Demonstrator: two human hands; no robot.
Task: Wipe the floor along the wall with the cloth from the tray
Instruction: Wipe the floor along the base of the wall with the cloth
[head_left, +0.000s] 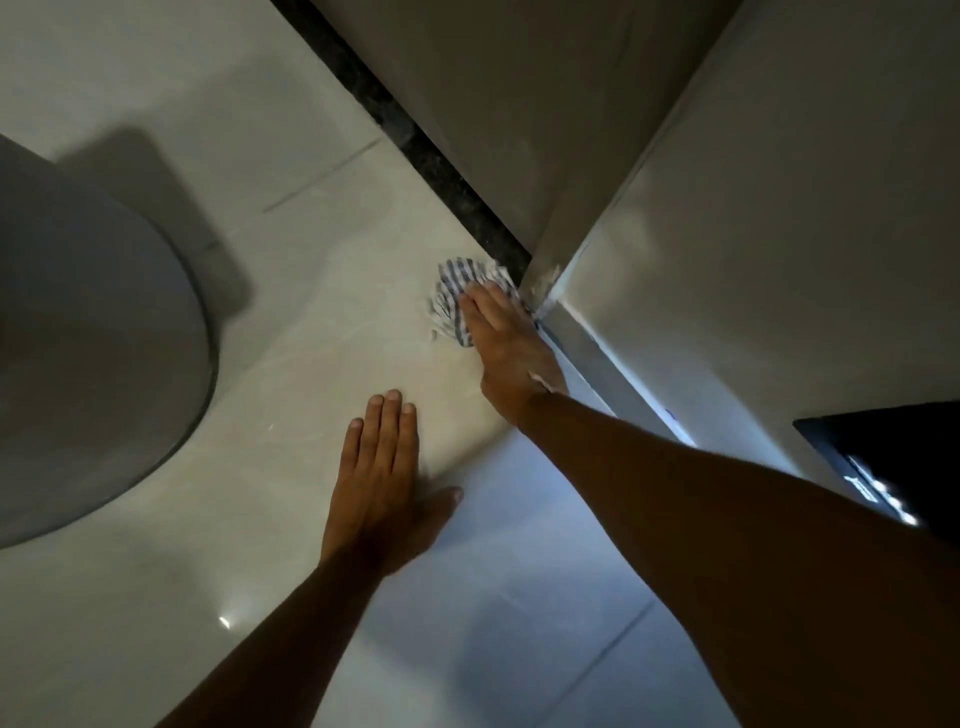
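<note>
Presently, item one: the right hand (506, 343) is lying flat, fingers extended, pressing down on a striped cloth (457, 296) that is sitting bunched on the pale tiled floor (291, 291). The cloth, blue-grey and white, is lying right at the foot of a wall corner (540, 291), touching or nearly touching the dark skirting strip (415, 140) that is running along the base of the wall (509, 104); most of it is showing beyond the fingertips, the rest is lying under the palm. Item two: the left hand (387, 483) is resting open and empty on the floor, palm down, fingers together, thumb spread out to the side, near the right wrist but apart from the cloth. Item three: a large rounded grey object (88, 343) is occupying the left edge, casting a shadow on the tiles. Item four: a dark panel with small lit marks (883, 467) is showing at the right edge, details too blurred to read.
</note>
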